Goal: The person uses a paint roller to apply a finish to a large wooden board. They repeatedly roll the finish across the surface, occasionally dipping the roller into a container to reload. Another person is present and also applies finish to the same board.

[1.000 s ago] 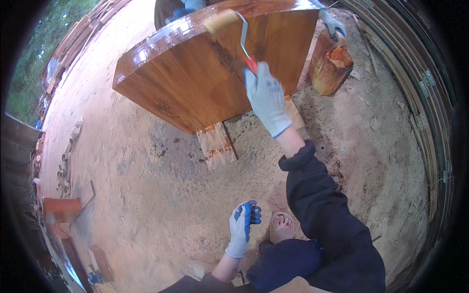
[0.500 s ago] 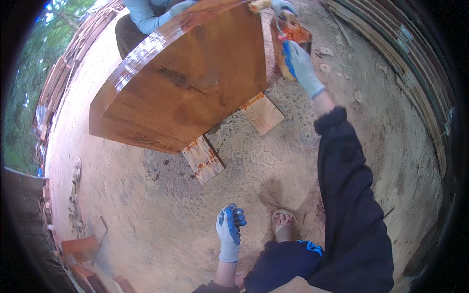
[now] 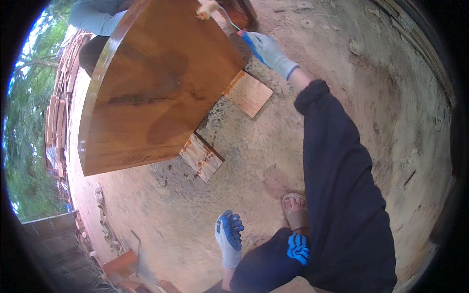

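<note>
Right hand clasped round a paint roller, left hand loosely curled

Taking the view as a clock face, the right hand closes on the roller's handle just past 12, with the fluffy cover just short of 12, by the wooden slab; whether they touch, I cannot tell. At 6, the left hand's fingers bend inward; whether they meet the palm is unclear.

The slab fills 9 to 12 and partly blocks a co-worker between 10 and 11. By its lower edge lie a stained board and a paler board. Behind the roller's wire, at 12, sits a dark wood block. Stacked planks stand at 9.
</note>
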`<action>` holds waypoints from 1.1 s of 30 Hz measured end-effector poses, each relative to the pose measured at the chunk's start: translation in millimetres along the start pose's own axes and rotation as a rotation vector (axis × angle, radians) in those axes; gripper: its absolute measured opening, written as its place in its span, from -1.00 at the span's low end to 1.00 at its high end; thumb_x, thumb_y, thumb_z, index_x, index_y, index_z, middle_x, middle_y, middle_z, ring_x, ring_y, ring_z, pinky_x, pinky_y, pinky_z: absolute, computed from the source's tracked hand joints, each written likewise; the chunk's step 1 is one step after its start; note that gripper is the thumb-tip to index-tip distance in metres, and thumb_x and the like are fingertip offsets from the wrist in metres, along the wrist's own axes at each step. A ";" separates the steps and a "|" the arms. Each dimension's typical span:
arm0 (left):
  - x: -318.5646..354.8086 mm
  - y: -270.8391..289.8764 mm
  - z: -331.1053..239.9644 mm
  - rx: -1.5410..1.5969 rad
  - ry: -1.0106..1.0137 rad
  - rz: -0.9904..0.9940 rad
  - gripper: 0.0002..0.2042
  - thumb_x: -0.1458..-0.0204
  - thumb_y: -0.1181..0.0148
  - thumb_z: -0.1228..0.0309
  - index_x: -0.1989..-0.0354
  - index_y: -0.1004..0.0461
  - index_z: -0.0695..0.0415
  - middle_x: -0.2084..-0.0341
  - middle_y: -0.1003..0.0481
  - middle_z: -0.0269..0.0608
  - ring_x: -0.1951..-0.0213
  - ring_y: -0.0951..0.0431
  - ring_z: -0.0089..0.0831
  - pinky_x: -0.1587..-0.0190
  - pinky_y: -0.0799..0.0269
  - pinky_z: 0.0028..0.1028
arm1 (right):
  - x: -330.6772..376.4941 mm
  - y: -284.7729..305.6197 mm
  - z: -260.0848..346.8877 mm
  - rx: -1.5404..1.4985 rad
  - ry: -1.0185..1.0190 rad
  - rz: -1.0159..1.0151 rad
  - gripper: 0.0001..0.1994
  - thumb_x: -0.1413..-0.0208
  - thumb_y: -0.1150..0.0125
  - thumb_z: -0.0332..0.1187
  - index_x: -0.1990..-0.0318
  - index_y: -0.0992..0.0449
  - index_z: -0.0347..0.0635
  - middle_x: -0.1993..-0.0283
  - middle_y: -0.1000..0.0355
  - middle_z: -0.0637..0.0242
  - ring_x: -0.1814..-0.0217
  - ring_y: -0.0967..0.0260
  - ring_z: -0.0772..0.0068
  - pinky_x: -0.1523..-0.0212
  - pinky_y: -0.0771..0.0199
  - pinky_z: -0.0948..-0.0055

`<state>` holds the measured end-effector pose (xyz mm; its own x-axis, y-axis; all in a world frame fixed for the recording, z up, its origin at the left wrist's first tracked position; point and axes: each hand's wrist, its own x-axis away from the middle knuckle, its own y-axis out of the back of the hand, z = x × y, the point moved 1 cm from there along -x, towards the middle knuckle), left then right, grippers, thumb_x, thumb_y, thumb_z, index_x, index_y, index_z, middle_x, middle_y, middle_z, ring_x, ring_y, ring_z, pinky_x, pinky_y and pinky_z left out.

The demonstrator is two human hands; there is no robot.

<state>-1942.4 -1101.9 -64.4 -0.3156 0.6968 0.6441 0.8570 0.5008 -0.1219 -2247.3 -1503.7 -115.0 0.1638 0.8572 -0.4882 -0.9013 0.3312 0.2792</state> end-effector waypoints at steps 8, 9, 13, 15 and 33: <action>-1.8 -17.7 2.0 -0.146 0.026 -0.064 -0.72 -0.16 -0.10 0.21 0.13 -0.35 0.16 0.47 -0.36 -0.27 0.57 -0.26 -0.63 0.63 -0.19 -0.66 | 114.5 -18.0 -51.1 0.105 -0.458 0.338 -0.49 -0.22 0.17 0.13 0.14 -0.48 -0.14 0.24 -0.40 0.10 0.27 -0.37 0.08 0.26 -0.36 0.30; -0.5 -17.8 2.0 -0.169 0.029 -0.061 -0.72 -0.16 -0.09 0.21 0.13 -0.35 0.16 0.48 -0.35 -0.27 0.57 -0.26 -0.63 0.63 -0.19 -0.66 | 120.5 -18.8 -53.4 0.020 -0.507 0.270 -0.48 -0.20 0.16 0.18 0.21 -0.47 -0.13 0.40 -0.36 0.22 0.41 -0.33 0.27 0.38 -0.33 0.37; 2.6 -14.2 -1.2 -0.193 0.007 -0.099 -0.67 -0.16 -0.08 0.18 0.11 -0.38 0.23 0.45 -0.45 -0.17 0.54 -0.41 -0.54 0.55 -0.35 -0.60 | 110.9 -13.6 -30.9 -0.764 -0.994 0.014 -0.53 -0.20 0.15 0.16 0.18 -0.42 -0.07 0.50 -0.32 0.38 0.56 -0.28 0.52 0.60 -0.30 0.48; 2.2 -14.7 -2.2 -0.153 -0.002 -0.056 -0.66 -0.16 -0.09 0.18 0.11 -0.38 0.23 0.45 -0.45 -0.17 0.54 -0.41 -0.55 0.56 -0.35 -0.61 | 106.9 -11.2 -3.3 -0.814 -0.939 0.124 -0.60 -0.25 0.19 0.08 0.15 -0.32 -0.06 0.54 -0.24 0.39 0.61 -0.20 0.54 0.65 -0.25 0.48; -2.0 -38.6 10.5 -0.228 0.085 0.020 -0.63 -0.16 -0.09 0.16 0.08 -0.37 0.26 0.40 -0.46 -0.13 0.47 -0.44 -0.50 0.48 -0.40 -0.56 | 107.3 -46.5 28.1 -0.705 -0.809 0.052 -0.69 -0.29 0.20 -0.12 0.19 -0.30 -0.19 0.53 -0.26 0.32 0.58 -0.27 0.43 0.56 -0.32 0.39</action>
<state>-1979.2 -1117.3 -68.9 -0.2707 0.6546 0.7059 0.9354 0.3521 0.0322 -2176.5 -1416.1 -157.2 0.1024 0.9559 0.2753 -0.9006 0.2066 -0.3825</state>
